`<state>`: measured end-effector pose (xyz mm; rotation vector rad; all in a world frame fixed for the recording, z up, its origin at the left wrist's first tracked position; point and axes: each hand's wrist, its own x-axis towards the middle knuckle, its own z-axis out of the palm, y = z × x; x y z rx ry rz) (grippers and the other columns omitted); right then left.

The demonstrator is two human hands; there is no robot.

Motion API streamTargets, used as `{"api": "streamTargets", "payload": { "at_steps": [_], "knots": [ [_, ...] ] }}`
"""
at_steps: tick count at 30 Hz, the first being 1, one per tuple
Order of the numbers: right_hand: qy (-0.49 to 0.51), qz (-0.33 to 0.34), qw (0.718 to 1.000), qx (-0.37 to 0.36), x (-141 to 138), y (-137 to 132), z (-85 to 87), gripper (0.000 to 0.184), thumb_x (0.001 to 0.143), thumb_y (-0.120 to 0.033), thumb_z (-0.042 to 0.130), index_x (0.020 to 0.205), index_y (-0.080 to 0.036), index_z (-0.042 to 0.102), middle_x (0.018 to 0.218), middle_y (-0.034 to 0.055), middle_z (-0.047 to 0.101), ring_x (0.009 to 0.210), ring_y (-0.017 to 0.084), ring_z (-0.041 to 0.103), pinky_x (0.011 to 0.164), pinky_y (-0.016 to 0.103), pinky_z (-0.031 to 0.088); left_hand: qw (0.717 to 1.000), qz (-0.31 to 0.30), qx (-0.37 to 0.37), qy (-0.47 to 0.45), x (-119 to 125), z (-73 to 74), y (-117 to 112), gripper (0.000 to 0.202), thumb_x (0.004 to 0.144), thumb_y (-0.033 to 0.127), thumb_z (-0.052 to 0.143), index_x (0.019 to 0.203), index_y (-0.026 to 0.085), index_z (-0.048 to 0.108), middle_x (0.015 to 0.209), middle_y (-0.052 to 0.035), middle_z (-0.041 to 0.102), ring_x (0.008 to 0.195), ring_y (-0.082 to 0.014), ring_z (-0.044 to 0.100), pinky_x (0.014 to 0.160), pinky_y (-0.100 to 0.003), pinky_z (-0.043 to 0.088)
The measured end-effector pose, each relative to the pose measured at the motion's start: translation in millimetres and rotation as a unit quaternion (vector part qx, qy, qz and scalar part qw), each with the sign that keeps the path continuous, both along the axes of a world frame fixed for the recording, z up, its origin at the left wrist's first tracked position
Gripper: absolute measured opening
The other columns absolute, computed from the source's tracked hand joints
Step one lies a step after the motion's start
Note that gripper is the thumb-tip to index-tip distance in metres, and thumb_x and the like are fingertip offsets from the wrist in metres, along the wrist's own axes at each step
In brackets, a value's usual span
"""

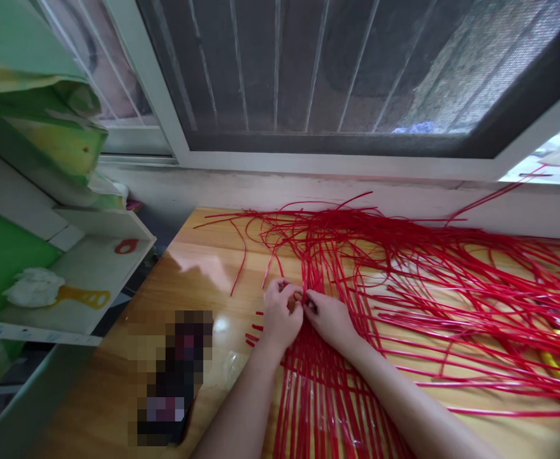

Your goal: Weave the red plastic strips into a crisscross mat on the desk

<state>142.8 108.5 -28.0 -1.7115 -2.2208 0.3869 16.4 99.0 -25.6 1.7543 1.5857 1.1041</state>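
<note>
Red plastic strips (pixel 337 414) lie crossed over and under each other on the wooden table, forming a woven sheet in front of me. My left hand (pixel 282 312) is at the sheet's left side, thumb and fingers pinched around a red strip. Close against it, my right hand (pixel 330 319) has its fingers curled and pinched on the strips at the same spot. The exact strip between the fingertips is partly hidden by the hands. Short strip ends (pixel 255 328) stick out left of my left hand.
Loose red strips (pixel 490 274) spread in a tangle along the table's back and right side. A blurred-out dark phone-like object (pixel 177 376) lies on the wooden table (pixel 117 376) at left. A shelf (pixel 131 268) with a yellow-handled item (pixel 83 297) stands farther left. A barred window (pixel 308 76) rises behind.
</note>
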Motion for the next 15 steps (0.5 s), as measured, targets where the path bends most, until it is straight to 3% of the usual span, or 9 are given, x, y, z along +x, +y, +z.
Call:
{"api": "streamTargets", "payload": {
  "at_steps": [3,7,10,15],
  "knots": [
    [-0.002,0.004,1.0,0.001,1.5,-0.9,-0.3,0.009,0.076,-0.021,0.049,0.072,-0.019,0.056,0.064,0.001,0.062,0.057,0.015,0.056,0.05,0.022,0.029,1.0,-0.002,0.003,-0.005,0.6,-1.9,0.9,0.028,0.071,0.012,0.05,0.096,0.024,0.057,0.097,-0.004,0.05,0.092,-0.0176,0.049,0.085,-0.034,0.038],
    [0.032,0.033,0.999,0.0,3.3,-3.0,-0.3,0.011,0.078,-0.023,0.049,0.069,-0.02,0.055,0.063,-0.0005,0.06,0.057,0.014,0.054,0.051,0.021,0.032,0.997,0.043,-0.01,-0.061,1.4,-7.6,2.3,0.037,0.078,0.021,0.048,0.115,0.018,0.041,0.093,-0.0055,0.053,0.081,-0.0164,0.052,0.08,-0.035,0.041],
    [0.072,0.05,0.996,0.002,4.5,-4.9,-0.5,0.013,0.079,-0.028,0.05,0.072,-0.021,0.056,0.064,-0.001,0.06,0.059,0.014,0.054,0.052,0.021,0.034,0.992,0.095,-0.019,-0.082,2.7,-10.1,3.1,0.035,0.082,0.016,0.039,0.117,0.014,0.034,0.09,-0.0069,0.052,0.082,-0.0164,0.051,0.08,-0.034,0.042],
    [0.109,0.069,0.992,0.007,8.0,-8.0,-2.4,0.014,0.079,-0.027,0.049,0.083,-0.02,0.061,0.068,0.0004,0.061,0.06,0.014,0.054,0.055,0.023,0.039,0.986,0.145,-0.026,-0.08,-5.4,-8.7,8.3,0.037,0.077,0.005,0.037,0.113,0.013,0.038,0.098,-0.0095,0.047,0.09,-0.0158,0.049,0.085,-0.032,0.04]
  ]
}}
